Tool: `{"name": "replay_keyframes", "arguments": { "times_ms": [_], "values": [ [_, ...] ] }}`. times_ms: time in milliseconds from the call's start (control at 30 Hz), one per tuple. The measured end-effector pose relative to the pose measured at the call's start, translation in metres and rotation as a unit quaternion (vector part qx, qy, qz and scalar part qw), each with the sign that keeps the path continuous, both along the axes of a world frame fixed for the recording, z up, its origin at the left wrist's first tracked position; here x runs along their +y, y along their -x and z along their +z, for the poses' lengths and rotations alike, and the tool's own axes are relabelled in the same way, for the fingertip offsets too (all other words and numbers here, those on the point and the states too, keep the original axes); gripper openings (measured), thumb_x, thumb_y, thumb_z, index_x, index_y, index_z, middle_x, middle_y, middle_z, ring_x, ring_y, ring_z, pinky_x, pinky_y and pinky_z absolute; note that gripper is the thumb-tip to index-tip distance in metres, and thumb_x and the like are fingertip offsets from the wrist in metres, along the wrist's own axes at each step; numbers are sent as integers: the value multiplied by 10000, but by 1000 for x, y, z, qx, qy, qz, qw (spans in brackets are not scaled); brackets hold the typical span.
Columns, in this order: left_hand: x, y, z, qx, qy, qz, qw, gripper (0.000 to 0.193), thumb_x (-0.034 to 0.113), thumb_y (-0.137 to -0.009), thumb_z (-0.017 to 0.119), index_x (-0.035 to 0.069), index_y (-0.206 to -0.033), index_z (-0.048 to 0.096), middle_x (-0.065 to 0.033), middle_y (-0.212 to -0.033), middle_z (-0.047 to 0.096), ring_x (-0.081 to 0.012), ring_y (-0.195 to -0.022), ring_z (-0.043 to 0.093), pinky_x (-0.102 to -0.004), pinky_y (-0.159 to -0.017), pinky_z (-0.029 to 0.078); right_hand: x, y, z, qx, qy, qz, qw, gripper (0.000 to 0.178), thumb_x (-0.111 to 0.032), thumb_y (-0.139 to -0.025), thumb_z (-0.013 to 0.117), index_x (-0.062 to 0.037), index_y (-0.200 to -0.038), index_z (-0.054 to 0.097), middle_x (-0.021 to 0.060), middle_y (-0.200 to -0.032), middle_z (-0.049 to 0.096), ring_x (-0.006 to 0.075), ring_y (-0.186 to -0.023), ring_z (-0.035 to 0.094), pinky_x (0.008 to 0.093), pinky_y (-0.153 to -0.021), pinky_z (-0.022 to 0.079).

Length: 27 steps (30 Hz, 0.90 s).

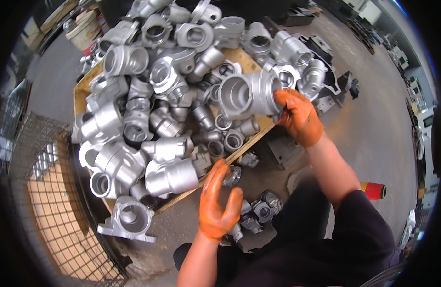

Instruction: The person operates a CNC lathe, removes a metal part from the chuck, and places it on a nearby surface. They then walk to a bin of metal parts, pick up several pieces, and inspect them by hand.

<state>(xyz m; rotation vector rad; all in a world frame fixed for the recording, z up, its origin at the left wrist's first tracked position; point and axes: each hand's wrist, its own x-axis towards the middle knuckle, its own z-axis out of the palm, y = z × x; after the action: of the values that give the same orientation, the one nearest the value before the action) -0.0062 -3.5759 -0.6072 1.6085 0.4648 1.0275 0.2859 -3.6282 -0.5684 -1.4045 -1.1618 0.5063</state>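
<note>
My right hand [299,117], in an orange glove, grips a silver cast metal housing [249,93] by its right end. The casting is held above the bin's right edge, its wide round opening turned left. My left hand [218,203], gloved the same, is raised with thumb and fingers apart, holding nothing, near the bin's front edge. The wooden bin [254,138] is heaped with similar silver castings. One rounded casting [172,177] lies nearest my left fingertips. Another with a flanged base [127,218] sits at the near left corner.
A wire mesh cage [72,229] with brown board stands at the left. Several castings [263,210] lie on the floor by my legs. A red and yellow cylinder [373,191] is at the right. Dark metal parts [333,71] are beyond the bin, and a white bucket [84,31] stands far left.
</note>
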Motion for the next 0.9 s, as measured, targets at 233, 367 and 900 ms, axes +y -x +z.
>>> {"name": "replay_keyframes", "arguments": {
  "times_ms": [233, 367, 900],
  "values": [
    [6, -16, -1, 78, -194, 58, 976, 488, 15, -810, 687, -51, -1275, 556, -281, -1251, 595, -467, -1110, 606, -498, -968, 502, 31, -84, 82, -156, 15, -366, 917, 391, -302, -884, 720, 10, -1105, 639, 84, -920, 669, 168, -776, 643, 290, -705, 522],
    [11, -22, -7, 83, -242, 88, 963, 488, 11, -828, 671, -32, -1298, 546, -268, -1245, 597, -426, -1133, 606, -495, -1002, 480, 54, -131, 101, -337, 14, -443, 831, 385, -253, -883, 722, 4, -1156, 636, 133, -990, 709, 192, -870, 680, 312, -790, 526],
    [24, -45, -11, 174, -359, 93, 912, 397, 117, -758, 741, 73, -1146, 670, -131, -1151, 667, -321, -1064, 639, -464, -891, 471, 220, -113, 129, -519, 121, -339, 775, 439, -132, -843, 733, -157, -1255, 584, 134, -1247, 620, 370, -1118, 614, 454, -921, 514]
  ]
}}
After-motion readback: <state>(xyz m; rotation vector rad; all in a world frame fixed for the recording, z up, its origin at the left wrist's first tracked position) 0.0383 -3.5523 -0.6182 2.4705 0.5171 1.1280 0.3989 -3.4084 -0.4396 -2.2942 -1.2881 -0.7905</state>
